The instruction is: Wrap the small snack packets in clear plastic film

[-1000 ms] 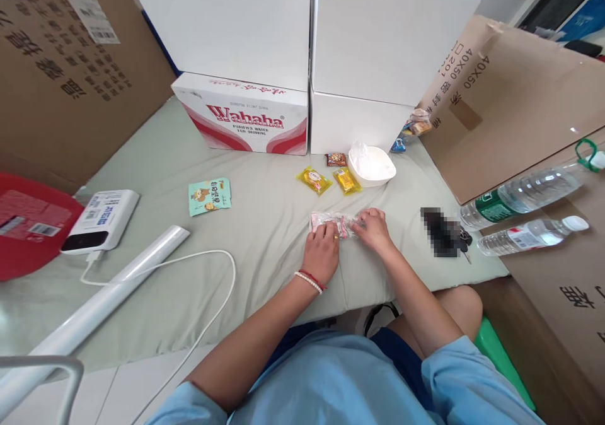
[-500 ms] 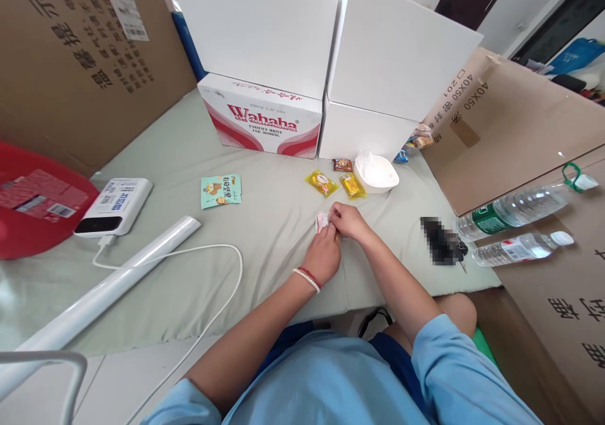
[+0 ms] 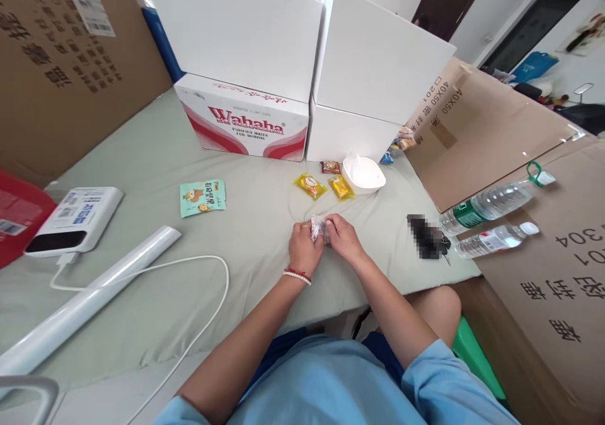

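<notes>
My left hand [image 3: 302,250] and my right hand [image 3: 343,238] meet over the green sheet [image 3: 142,160], both pinching a small crumpled pink-and-clear snack wrapper [image 3: 317,228] between them. A red and white bracelet circles my left wrist. Beyond the hands lie two yellow snack packets [image 3: 311,185] [image 3: 341,187] and a small brown one [image 3: 330,167], beside a white bowl [image 3: 363,174] with a clear plastic bag in it.
A teal snack packet [image 3: 203,197] lies to the left. A white power bank [image 3: 70,220] with a cable and a white roll [image 3: 89,302] are at the left. A Wahaha box [image 3: 246,122] and white boxes stand behind. Two water bottles [image 3: 491,201] and a blurred dark object [image 3: 424,236] lie at the right.
The wrapper lay stretched flat under both hands; my hands have drawn together and bunched it into a small wad held between them, slightly closer to me.
</notes>
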{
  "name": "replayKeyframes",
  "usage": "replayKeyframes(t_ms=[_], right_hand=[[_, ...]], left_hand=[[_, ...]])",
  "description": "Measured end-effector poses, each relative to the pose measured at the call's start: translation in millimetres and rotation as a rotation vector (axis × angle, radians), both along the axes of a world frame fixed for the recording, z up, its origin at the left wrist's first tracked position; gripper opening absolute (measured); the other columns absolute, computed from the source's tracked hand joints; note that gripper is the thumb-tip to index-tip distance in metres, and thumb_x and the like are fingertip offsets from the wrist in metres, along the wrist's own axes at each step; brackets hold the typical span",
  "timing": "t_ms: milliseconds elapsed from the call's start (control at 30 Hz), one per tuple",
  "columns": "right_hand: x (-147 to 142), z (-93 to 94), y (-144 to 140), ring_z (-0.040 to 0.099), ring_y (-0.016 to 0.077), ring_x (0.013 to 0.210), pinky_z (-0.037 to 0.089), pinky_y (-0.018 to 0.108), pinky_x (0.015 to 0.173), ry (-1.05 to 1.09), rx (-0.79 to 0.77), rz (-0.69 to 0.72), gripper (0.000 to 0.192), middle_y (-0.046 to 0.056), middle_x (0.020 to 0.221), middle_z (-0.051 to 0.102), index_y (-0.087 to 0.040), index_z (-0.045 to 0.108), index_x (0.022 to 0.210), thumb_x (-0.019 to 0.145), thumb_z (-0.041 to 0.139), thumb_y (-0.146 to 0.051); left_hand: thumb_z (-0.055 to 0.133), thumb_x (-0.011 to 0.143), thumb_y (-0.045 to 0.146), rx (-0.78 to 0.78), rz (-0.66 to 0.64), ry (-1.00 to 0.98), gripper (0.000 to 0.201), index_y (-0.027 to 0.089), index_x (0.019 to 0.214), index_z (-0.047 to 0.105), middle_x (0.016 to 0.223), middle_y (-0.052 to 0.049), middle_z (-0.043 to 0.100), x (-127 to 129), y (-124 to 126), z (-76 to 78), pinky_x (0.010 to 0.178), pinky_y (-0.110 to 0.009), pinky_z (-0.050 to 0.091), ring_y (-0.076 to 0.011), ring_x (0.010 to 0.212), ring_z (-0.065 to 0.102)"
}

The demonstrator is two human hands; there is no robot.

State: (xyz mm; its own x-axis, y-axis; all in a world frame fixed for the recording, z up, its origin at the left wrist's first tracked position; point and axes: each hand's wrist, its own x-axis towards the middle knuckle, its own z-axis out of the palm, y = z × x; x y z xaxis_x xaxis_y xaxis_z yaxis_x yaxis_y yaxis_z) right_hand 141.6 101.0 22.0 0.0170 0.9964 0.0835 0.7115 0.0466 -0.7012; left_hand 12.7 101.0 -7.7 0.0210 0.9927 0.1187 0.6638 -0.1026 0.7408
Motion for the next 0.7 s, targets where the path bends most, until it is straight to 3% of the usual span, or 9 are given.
replayKeyframes(t_ms=[167,267,367,533,633,700], right_hand=[[24,5.5,-34,0.065,0.0197,0.08,0.056,0.034,0.073,0.622,-0.145,-0.229,0.047,0.002,0.095,0.068,-0.028,0.057,0.126,0.095,0.052,-0.063],[49,14.0,-53,0.064,0.0185,0.08,0.055,0.032,0.07,0.848,-0.25,-0.257,0.053,0.002,0.095,0.068,-0.026,0.065,0.113,0.083,0.069,-0.069],[78,15.2,-70,0.061,0.0154,0.077,0.053,0.028,0.068,0.924,-0.338,-0.292,0.053,0.001,0.089,0.068,-0.022,0.07,0.101,0.071,0.083,-0.064],[119,3.2,-87,0.062,0.0146,0.073,0.05,0.024,0.064,0.907,-0.365,-0.349,0.053,0.001,0.083,0.071,-0.021,0.069,0.101,0.065,0.092,-0.051],[149,4.0,-72,0.066,0.0156,0.071,0.053,0.025,0.063,0.933,-0.247,-0.458,0.047,0.0,0.08,0.071,-0.021,0.066,0.1,0.065,0.092,-0.041],[175,9.8,-46,0.068,0.0162,0.071,0.058,0.028,0.064,0.984,-0.115,-0.605,0.037,0.0,0.083,0.072,-0.022,0.064,0.098,0.07,0.087,-0.028]], left_hand=[[0.054,0.09,0.013,0.414,-0.213,-0.094,0.036,0.012,0.126,0.061,0.123,-0.017,0.065,12,-32,2.6,0.101,-0.043,0.054,-0.0278,0.116,0.062],[0.048,0.091,0.01,0.594,-0.453,-0.01,0.047,0.01,0.138,0.056,0.135,-0.019,0.064,25,-51,2.5,0.108,-0.048,0.049,-0.0302,0.129,0.057],[0.051,0.091,0.013,0.637,-0.707,0.093,0.05,0.006,0.14,0.057,0.142,-0.021,0.061,40,-62,-1.6,0.113,-0.052,0.045,-0.0346,0.139,0.05],[0.056,0.092,0.02,0.604,-1.003,0.147,0.034,0.006,0.119,0.07,0.137,-0.02,0.064,70,-70,-7.5,0.118,-0.049,0.038,-0.0337,0.143,0.046],[0.057,0.094,0.021,0.608,-1.072,0.136,0.03,0.008,0.119,0.069,0.139,-0.019,0.063,85,-77,-11.3,0.117,-0.05,0.036,-0.032,0.144,0.043],[0.057,0.096,0.022,0.59,-1.123,0.139,0.025,0.01,0.116,0.069,0.135,-0.018,0.064,92,-82,-15.3,0.112,-0.048,0.04,-0.0299,0.141,0.047]])
